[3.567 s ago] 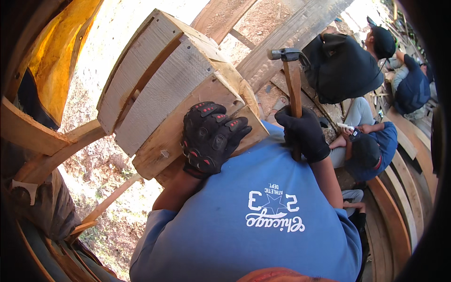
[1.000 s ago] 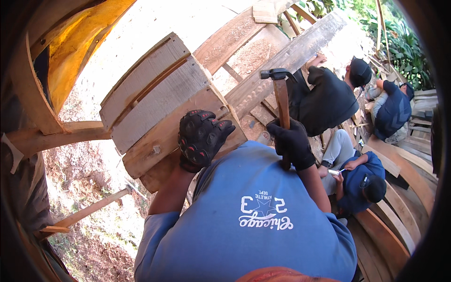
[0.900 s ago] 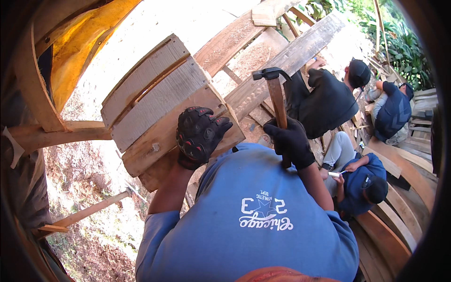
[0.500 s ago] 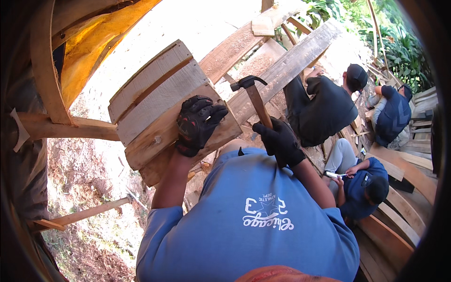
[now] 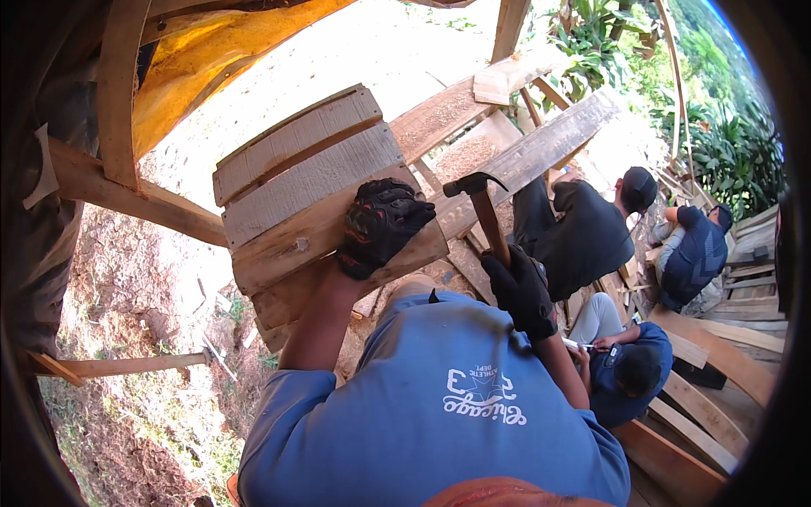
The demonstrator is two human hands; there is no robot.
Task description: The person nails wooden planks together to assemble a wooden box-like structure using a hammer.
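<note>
A slatted wooden crate (image 5: 308, 182) lies tilted in front of my body, its pale boards parted by a dark gap. My left hand (image 5: 382, 226), in a black glove, rests on the crate's near-right boards. Its fingers are bent together toward the right edge; whatever they may pinch is hidden. To the right, my black-gloved right hand (image 5: 524, 291) is closed around the wooden handle of a claw hammer (image 5: 488, 221). The dark hammer head is raised just right of the crate, apart from the boards and from my left hand.
Long planks (image 5: 541, 144) stretch behind the crate, with sawdust about them. Three people sit on the right, the closest a person in blue (image 5: 629, 372), among stacked boards (image 5: 710, 414). A wooden post frame (image 5: 118, 93) and yellow sheet (image 5: 190, 63) stand on the left.
The view has shifted a little, so the crate appears farther right. My right hand and the hammer are slightly lower and farther right in view. My left hand stays on the crate.
</note>
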